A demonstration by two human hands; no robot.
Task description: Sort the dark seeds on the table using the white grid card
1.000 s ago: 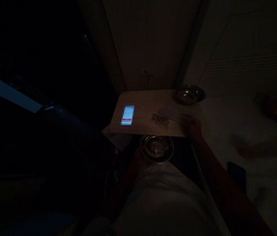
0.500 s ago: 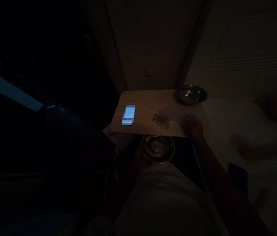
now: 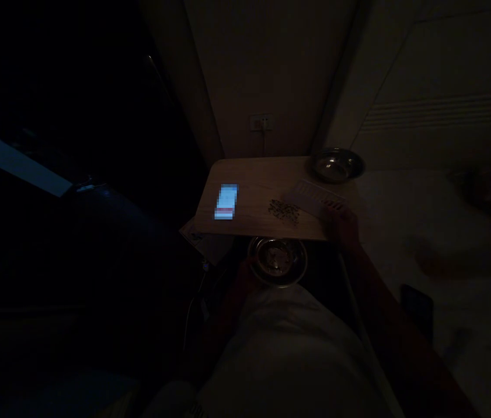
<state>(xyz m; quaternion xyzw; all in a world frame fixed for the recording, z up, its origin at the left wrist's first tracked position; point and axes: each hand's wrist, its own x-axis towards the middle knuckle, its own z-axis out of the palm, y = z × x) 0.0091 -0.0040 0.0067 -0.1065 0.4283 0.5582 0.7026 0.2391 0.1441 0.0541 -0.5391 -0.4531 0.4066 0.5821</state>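
The room is very dark. A small wooden table [image 3: 263,174] carries a pile of small dark seeds [image 3: 284,211] and a flat pale card [image 3: 315,197]. My right hand [image 3: 343,227] rests at the table's near right edge and grips the card, which lies just right of the seeds. Below the table's front edge my left hand [image 3: 245,273] holds the rim of a metal bowl [image 3: 277,261] with a few bits inside. Its fingers are mostly lost in shadow.
A lit phone [image 3: 227,201] lies on the table's left part. A second metal bowl [image 3: 336,165] stands at the far right corner. A wall socket [image 3: 261,122] is behind. A pale bed surface [image 3: 446,232] with a dark phone [image 3: 419,303] lies right.
The view shifted slightly. Both hands, the card and the bowl stay almost where they were.
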